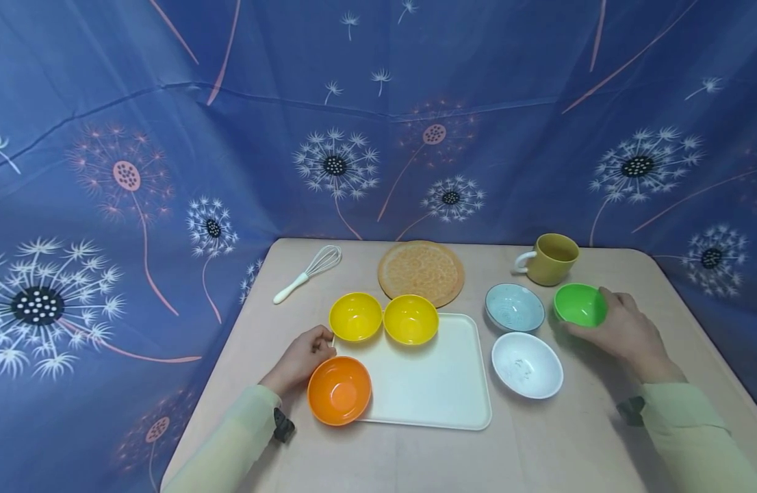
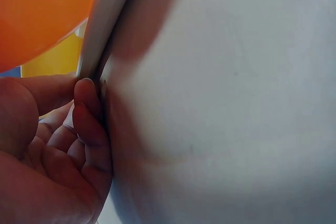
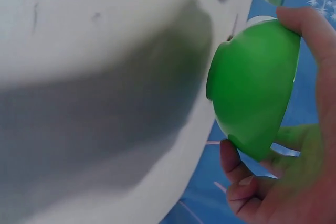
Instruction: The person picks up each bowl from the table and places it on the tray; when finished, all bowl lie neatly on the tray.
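At the left side of a white tray [image 1: 424, 394], my left hand [image 1: 301, 357] pinches the tray's edge. In the left wrist view the thumb [image 2: 52, 93] lies against the rim and the fingers curl at its underside. An orange bowl [image 1: 339, 392] sits on the tray's near left corner, close to this hand. Two yellow bowls [image 1: 356, 317] stand side by side along the far edge. On the right, my right hand [image 1: 631, 337] holds a green bowl [image 1: 578, 306] by its rim, thumb and fingers spread around it. Whether the green bowl touches the table I cannot tell.
Left of the green bowl are a light blue bowl [image 1: 515, 308] and a white bowl [image 1: 527, 365]. Behind them stands a mustard mug [image 1: 549, 260]. A round brown mat [image 1: 421, 270] and a whisk [image 1: 304, 277] lie at the back, before a blue patterned cloth [image 1: 378, 103].
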`<state>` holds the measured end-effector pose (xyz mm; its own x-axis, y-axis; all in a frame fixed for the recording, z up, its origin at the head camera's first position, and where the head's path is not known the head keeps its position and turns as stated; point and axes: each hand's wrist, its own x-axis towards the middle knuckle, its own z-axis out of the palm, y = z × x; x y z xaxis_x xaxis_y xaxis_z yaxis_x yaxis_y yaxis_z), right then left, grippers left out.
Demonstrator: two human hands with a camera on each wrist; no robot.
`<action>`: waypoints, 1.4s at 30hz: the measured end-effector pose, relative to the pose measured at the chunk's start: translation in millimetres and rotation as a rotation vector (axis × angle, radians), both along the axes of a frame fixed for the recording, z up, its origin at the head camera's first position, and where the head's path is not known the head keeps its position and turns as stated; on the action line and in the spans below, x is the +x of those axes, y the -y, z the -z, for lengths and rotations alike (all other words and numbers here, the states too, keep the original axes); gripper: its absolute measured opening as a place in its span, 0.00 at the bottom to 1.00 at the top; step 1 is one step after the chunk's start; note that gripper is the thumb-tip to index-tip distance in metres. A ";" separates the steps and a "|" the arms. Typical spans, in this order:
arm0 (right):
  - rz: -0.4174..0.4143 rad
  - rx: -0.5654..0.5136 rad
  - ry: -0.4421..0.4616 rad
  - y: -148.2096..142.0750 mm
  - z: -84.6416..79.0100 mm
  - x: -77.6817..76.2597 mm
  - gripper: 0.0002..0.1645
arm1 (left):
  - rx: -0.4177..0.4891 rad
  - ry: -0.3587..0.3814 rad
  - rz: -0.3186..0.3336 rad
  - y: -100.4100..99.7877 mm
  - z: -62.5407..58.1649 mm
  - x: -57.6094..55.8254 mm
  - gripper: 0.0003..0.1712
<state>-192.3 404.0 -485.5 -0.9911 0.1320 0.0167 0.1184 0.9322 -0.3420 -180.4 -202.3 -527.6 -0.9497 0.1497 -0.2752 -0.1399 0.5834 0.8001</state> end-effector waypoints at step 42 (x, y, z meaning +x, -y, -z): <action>-0.300 0.004 -0.039 147.1 -56.6 51.9 0.77 | -0.001 -0.003 -0.006 1.9 2.9 -2.5 0.11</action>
